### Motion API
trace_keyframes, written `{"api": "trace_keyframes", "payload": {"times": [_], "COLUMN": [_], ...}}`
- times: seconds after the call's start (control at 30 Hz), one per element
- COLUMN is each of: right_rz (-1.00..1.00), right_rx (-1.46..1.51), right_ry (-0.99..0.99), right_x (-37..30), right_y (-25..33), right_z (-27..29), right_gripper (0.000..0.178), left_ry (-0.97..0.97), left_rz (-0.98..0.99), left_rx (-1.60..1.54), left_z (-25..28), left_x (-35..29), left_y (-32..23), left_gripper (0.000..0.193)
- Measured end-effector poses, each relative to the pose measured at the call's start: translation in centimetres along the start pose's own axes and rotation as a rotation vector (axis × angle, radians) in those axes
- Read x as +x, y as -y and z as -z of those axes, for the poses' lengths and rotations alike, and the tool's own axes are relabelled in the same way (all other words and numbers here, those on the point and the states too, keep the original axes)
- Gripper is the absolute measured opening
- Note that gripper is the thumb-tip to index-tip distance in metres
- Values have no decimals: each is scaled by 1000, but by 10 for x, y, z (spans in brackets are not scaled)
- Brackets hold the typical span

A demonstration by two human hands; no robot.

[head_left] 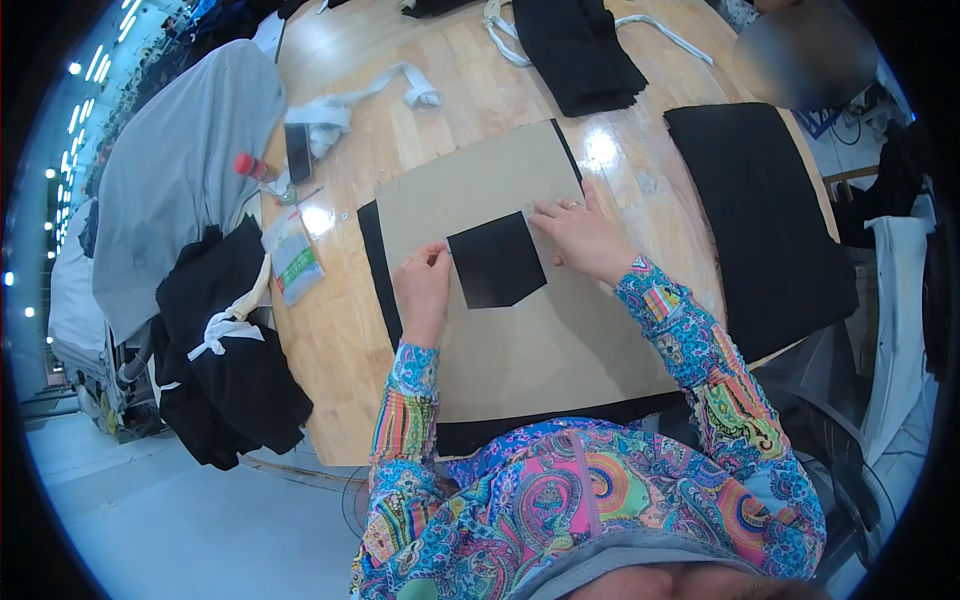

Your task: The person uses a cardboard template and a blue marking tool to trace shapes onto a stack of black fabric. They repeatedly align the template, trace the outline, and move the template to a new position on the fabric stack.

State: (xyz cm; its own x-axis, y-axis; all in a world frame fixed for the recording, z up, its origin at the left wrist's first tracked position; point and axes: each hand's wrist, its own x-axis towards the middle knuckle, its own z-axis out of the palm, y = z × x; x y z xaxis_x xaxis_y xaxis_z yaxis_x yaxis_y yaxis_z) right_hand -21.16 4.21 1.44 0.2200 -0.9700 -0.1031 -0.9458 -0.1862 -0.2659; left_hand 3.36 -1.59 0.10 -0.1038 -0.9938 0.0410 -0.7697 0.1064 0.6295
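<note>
A beige sheet, like a stiff pattern template, lies over black fabric that shows along its edges. In its middle is a black pocket-shaped area with a pointed lower edge. Whether it is a separate piece or a cut-out over the fabric, I cannot tell. My left hand is closed in a pinch at the upper left corner of that shape; a small pale bit shows at the fingertips, too small to name. To the right of the shape, my right hand rests on the sheet with its fingers spread.
A black fabric stack lies on the table's right side, with folded black cloth at the back. White tape, a phone, a red-capped bottle and a plastic packet sit at left. Tied black cloth hangs at the left edge.
</note>
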Motion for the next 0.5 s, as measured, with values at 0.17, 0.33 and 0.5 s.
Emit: {"api": "trace_keyframes", "payload": {"times": [0.17,0.33,0.5], "right_rz": [7,0,-4], "right_rx": [-6,0,-2], "right_ry": [-13,-21,-15], "right_x": [0,-1,1], "right_y": [1,-1,0], "right_z": [0,-2,-3], "right_gripper": [62,60,59], "left_ry": [69,124,126], "left_rz": [13,-16,-67], "left_rx": [-35,-39,-13], "left_z": [10,15,15], "left_x": [-33,-56,-66], "left_y": [0,2,9], "left_gripper": [19,17,15]}}
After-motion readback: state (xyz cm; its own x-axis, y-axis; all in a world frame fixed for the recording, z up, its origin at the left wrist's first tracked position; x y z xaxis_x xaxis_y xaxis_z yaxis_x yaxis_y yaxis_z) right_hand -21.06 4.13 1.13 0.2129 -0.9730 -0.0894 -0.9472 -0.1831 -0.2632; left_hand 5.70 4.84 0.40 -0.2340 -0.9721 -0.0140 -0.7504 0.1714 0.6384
